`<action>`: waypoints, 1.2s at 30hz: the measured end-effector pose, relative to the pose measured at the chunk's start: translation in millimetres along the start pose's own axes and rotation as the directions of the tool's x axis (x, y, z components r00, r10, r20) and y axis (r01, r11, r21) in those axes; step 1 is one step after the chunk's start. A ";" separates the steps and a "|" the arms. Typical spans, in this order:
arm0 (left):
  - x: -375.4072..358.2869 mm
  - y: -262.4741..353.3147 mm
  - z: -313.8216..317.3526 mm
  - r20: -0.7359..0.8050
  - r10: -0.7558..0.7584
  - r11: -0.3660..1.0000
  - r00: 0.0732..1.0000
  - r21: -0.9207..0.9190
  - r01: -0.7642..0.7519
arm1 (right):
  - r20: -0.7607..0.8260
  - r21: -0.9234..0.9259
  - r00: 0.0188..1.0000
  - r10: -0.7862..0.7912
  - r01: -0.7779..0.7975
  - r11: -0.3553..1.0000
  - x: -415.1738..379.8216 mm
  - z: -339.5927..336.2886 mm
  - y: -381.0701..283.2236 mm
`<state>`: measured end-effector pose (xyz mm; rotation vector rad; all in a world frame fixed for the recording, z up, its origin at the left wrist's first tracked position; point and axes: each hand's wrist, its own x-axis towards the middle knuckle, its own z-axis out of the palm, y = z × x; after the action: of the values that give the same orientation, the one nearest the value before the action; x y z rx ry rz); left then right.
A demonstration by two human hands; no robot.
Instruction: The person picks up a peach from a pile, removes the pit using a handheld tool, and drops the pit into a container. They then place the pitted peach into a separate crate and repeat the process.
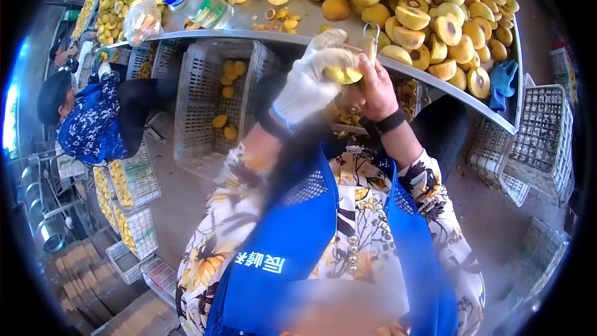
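By the table (305, 15), the left hand (308, 79) cups fruit (344, 74); the right hand (378, 93) (thumb up) grips a tool (369, 48).

Looks like a fruit-processing workshop. Metal-edged worktable (247, 17) is heaped with yellow fruit (407, 18), much of it halved. Empty-looking plastic crates (540, 127) stand at right; fruit-filled crates (144, 231) sit on the floor (177, 211) at left. Co-worker (93, 118) sits nearby. Wearer's blue apron (280, 230) has printed lettering.
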<state>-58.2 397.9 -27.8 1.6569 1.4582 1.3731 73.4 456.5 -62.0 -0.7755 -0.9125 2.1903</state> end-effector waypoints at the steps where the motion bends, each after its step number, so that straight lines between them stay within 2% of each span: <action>1: -5.3 1.4 7.1 -0.063 -0.143 0.939 0.988 -0.325 0.115 | 0.016 -0.211 0.985 -0.172 0.171 0.962 -0.8 -4.5 6.2; 2: -12.0 5.2 15.5 -0.074 -0.294 0.763 0.953 -0.618 0.188 | 0.068 -0.407 0.941 -0.332 0.330 0.852 -0.5 -8.7 14.8; 3: -17.8 7.4 23.5 -0.031 -0.436 0.496 0.899 -0.842 0.212 | 0.047 -0.438 0.920 -0.390 0.370 0.819 -1.1 -11.7 19.1; 4: -22.8 4.9 30.4 0.062 -0.328 0.265 0.943 -0.952 0.155 | 0.025 -0.471 0.894 -0.447 0.405 0.784 -3.4 -8.9 18.4; 6: -23.2 0.5 43.2 0.024 -0.455 0.090 0.890 -0.993 0.072 | -0.204 -0.208 0.920 -0.335 0.294 0.933 -10.1 4.0 17.9; 7: -22.8 -5.2 40.8 0.065 -0.498 0.102 0.864 -0.986 0.133 | -0.197 -0.530 0.881 -0.430 0.273 0.803 -11.3 5.0 14.8; 9: -22.5 -16.0 33.5 0.139 -0.587 0.115 0.798 -0.961 0.252 | -0.206 -0.779 0.887 -0.414 0.107 0.618 -24.3 8.1 1.5; 10: -21.2 -15.7 35.3 0.050 -0.601 0.213 0.798 -0.952 0.220 | -0.210 -0.870 0.887 -0.411 0.022 0.493 -29.1 11.7 -6.1; 11: -18.4 -14.9 38.0 -0.040 -0.604 0.310 0.796 -0.932 0.188 | -0.173 -0.886 0.863 -0.475 0.074 0.458 -29.2 7.8 -2.9; 12: -18.5 -14.5 40.4 -0.127 -0.603 0.401 0.787 -0.902 0.162 | -0.098 -0.893 0.886 -0.453 0.123 0.434 -32.1 7.2 -2.9; 13: -20.7 -16.0 39.2 -0.113 -0.545 0.495 0.831 -0.843 0.210 | -0.024 -0.895 0.903 -0.428 0.171 0.411 -35.5 7.3 -4.0; 14: -21.8 -14.7 40.3 -0.132 -0.549 0.559 0.825 -0.792 0.245 | 0.052 -0.894 0.913 -0.405 0.223 0.389 -36.7 6.9 -5.1; 15: -23.4 -10.9 41.5 -0.151 -0.552 0.618 0.820 -0.734 0.281 | 0.124 -0.910 0.871 -0.475 0.291 0.296 -34.5 5.2 0.5; 16: -23.4 -5.6 42.0 -0.170 -0.554 0.670 0.815 -0.672 0.315 | 0.144 -0.911 0.867 -0.477 0.305 0.278 -33.6 4.1 0.0; 18: -24.7 -19.5 48.4 -0.188 -0.529 0.649 0.827 -0.718 0.252 | 0.186 -0.911 0.860 -0.475 0.332 0.245 -33.5 1.9 0.2; 19: -25.5 -28.7 50.6 -0.200 -0.517 0.637 0.832 -0.740 0.218 | 0.229 -0.924 0.844 -0.485 0.346 0.166 -34.7 2.7 1.7; 21: -31.1 -45.3 50.8 -0.106 -0.469 0.523 0.877 -0.833 0.179 | 0.318 -0.930 0.813 -0.488 0.367 0.005 -38.4 4.9 5.7; 22: -32.6 -46.0 49.1 -0.062 -0.437 0.460 0.897 -0.873 0.163 | 0.280 -0.935 0.831 -0.482 0.350 0.060 -39.7 5.9 5.3; 24: -33.4 -43.5 45.3 -0.010 -0.440 0.553 0.898 -0.791 0.262 | 0.205 -0.935 0.860 -0.467 0.313 0.167 -40.7 8.8 2.5; 25: -33.5 -41.7 43.7 0.014 -0.444 0.595 0.896 -0.743 0.307 | 0.198 -0.937 0.862 -0.466 0.306 0.169 -41.1 8.9 2.9; 27: -37.6 -43.6 42.0 -0.004 -0.339 0.815 0.941 -0.501 0.291 | 0.182 -0.941 0.868 -0.463 0.291 0.174 -43.1 7.6 5.4; 29: -40.1 -45.5 43.5 0.000 -0.306 0.889 0.952 -0.357 0.286 | 0.194 -0.936 0.868 -0.457 0.303 0.178 -42.4 1.2 10.5; 30: -41.5 -46.0 44.9 -0.003 -0.327 0.884 0.945 -0.355 0.305 | 0.199 -0.934 0.868 -0.454 0.309 0.180 -41.4 -3.7 14.2; 32: -42.3 -41.8 42.5 0.067 -0.487 0.656 0.871 -0.630 0.416 | 0.069 -0.913 0.872 -0.485 0.251 0.321 -34.8 -18.0 22.7; 33: -38.0 -38.1 36.2 0.181 -0.580 0.351 0.794 -0.824 0.444 | -0.134 -0.866 0.895 -0.425 0.102 0.489 -32.6 -26.8 16.4; 34: -34.4 -34.3 28.4 0.321 -0.618 0.002 0.718 -0.912 0.410 | -0.270 -0.843 0.882 -0.385 -0.024 0.537 -22.3 -53.8 19.4; 35: -33.2 -33.1 18.0 0.380 -0.551 0.017 0.743 -0.885 0.465 | -0.265 -0.911 0.886 -0.380 -0.101 0.399 -24.6 -64.2 11.3; 36: -31.1 -27.9 11.9 0.362 -0.556 0.113 0.748 -0.859 0.499 | -0.259 -0.953 0.892 -0.372 -0.174 0.247 -27.5 -68.1 6.5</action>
<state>-55.1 379.0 -66.8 0.2281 0.7531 1.3411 136.8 459.3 -99.5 -1.6278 -2.0168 0.9328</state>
